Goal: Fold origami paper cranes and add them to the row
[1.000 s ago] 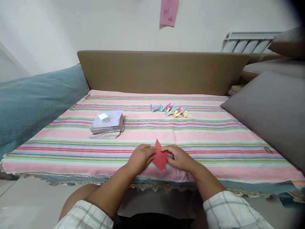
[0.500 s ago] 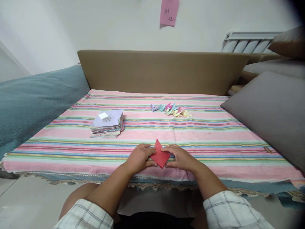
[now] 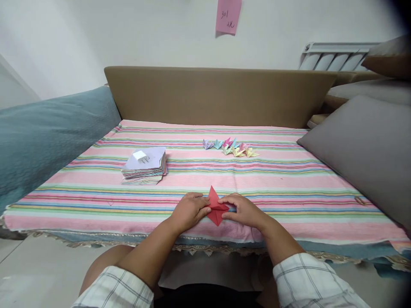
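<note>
A red origami paper (image 3: 217, 218), folded into a diamond shape, lies on the striped cloth close to the front edge. One flap of it stands partly lifted across the middle. On its left side rests my left hand (image 3: 190, 211), closed on the paper with the thumb near the middle crease. My right hand (image 3: 243, 209) pinches the right corner between thumb and fingers. Farther back sits a group of small folded paper cranes (image 3: 238, 151) in several colours.
To the left stands a stack of paper sheets (image 3: 146, 173) with a small white object (image 3: 140, 155) on top. A grey cushion (image 3: 366, 149) borders the right side and a blue-green armrest (image 3: 58, 128) the left. Behind is a brown backrest (image 3: 218, 96).
The lower part of the red paper, flat before, now shows a raised flap and a centre crease. My left thumb has moved up onto the paper. Both hands stay in nearly the same place.
</note>
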The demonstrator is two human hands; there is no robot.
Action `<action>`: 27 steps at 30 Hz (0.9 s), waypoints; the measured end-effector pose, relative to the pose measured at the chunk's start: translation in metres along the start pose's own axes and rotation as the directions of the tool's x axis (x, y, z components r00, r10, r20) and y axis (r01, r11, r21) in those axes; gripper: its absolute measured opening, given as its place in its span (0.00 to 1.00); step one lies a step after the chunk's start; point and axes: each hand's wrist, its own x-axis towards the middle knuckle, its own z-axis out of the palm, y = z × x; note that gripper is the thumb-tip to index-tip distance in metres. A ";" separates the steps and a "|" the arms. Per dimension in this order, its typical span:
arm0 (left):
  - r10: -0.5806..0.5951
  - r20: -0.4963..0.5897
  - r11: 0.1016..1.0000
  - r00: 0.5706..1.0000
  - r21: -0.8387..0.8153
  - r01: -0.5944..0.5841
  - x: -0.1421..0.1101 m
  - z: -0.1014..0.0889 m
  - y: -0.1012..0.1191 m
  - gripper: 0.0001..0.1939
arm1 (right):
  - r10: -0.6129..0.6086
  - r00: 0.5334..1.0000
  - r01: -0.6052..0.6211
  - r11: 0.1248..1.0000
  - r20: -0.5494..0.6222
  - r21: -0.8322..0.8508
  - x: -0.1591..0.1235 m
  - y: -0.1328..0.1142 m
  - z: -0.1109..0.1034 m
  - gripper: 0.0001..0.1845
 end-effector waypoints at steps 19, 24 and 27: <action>-0.015 -0.181 0.999 0.983 0.041 0.022 0.001 0.014 0.006 0.16 | -0.151 0.981 0.121 0.967 -0.123 -0.222 0.005 -0.009 0.012 0.14; -0.035 -0.203 0.998 0.979 0.047 0.045 0.002 0.014 0.009 0.16 | -0.140 0.983 0.110 0.969 -0.123 -0.222 0.006 -0.006 0.014 0.14; -0.046 -0.212 0.998 0.976 0.040 0.056 0.002 0.016 0.008 0.15 | -0.106 0.984 0.076 0.976 -0.145 -0.203 0.007 -0.001 0.017 0.15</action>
